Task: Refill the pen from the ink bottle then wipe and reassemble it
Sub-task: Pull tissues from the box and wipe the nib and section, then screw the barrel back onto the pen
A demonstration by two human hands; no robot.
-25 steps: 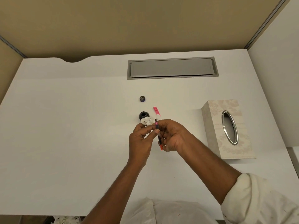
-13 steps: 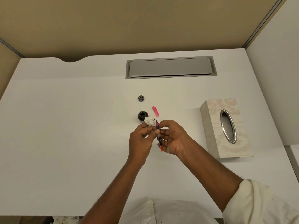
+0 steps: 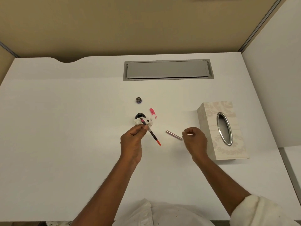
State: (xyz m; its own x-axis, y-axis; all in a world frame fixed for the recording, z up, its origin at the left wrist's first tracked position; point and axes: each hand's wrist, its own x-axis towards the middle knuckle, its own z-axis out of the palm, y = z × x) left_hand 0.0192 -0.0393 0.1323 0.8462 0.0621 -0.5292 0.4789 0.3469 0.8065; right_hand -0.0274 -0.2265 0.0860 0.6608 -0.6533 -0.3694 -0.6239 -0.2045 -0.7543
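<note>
My left hand (image 3: pixel 132 139) pinches the pen's inner section (image 3: pixel 153 135), a dark tube with a red end that points down and right, together with an ink-stained white tissue (image 3: pixel 151 121) at its nib end. Just behind the tissue stands the open black ink bottle (image 3: pixel 139 115). Its cap (image 3: pixel 138 100) lies farther back. A pink pen cap (image 3: pixel 152 111) lies to the right of the bottle. The pinkish metallic pen barrel (image 3: pixel 173 135) lies on the white desk (image 3: pixel 65 128). My right hand (image 3: pixel 195 140) is at the barrel's right end, fingers curled and apart, holding nothing.
A pale patterned tissue box (image 3: pixel 210 115) with an oval metal opening stands just right of my right hand. A grey cable hatch (image 3: pixel 167 70) is set into the desk at the back. White partition walls rise at the right and beige ones behind.
My right hand let go of the pen section and moved right to the barrel's end. My left hand now holds the section and tissue alone, tilted.
</note>
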